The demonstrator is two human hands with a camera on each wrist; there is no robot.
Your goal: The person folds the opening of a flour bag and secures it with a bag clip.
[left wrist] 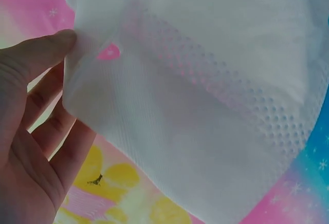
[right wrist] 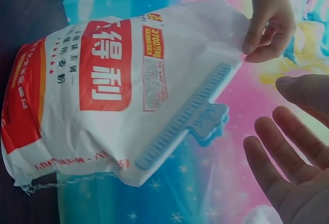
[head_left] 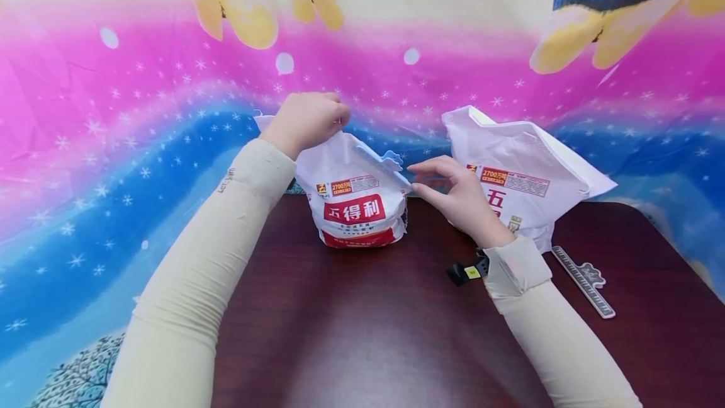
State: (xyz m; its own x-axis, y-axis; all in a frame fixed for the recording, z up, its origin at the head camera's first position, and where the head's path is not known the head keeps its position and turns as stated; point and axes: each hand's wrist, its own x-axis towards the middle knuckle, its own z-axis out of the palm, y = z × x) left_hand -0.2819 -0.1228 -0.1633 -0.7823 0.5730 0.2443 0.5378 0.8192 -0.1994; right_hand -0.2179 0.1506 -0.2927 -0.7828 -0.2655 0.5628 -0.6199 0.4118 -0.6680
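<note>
A white flour bag (head_left: 354,175) with red printed panels stands on the table, its top pulled up. My left hand (head_left: 311,119) pinches the bag's top corner; in the left wrist view the thumb and fingers (left wrist: 49,88) hold the white edge beside a small slot. A light blue clip (right wrist: 187,116) with a cloud-shaped handle lies slanted along the bag's top on the side away from that hand. My right hand (head_left: 461,197) is beside the clip's lower end, and in the right wrist view its spread fingers (right wrist: 290,149) are apart from both clip and bag.
To the right stands a second white bag (head_left: 510,143) with its top gaping, partly behind the right hand. A grey clip (head_left: 583,282) lies on the dark wooden table (head_left: 351,326). Behind hangs a colourful cloth (head_left: 170,87) with snowflakes and cartoon figures.
</note>
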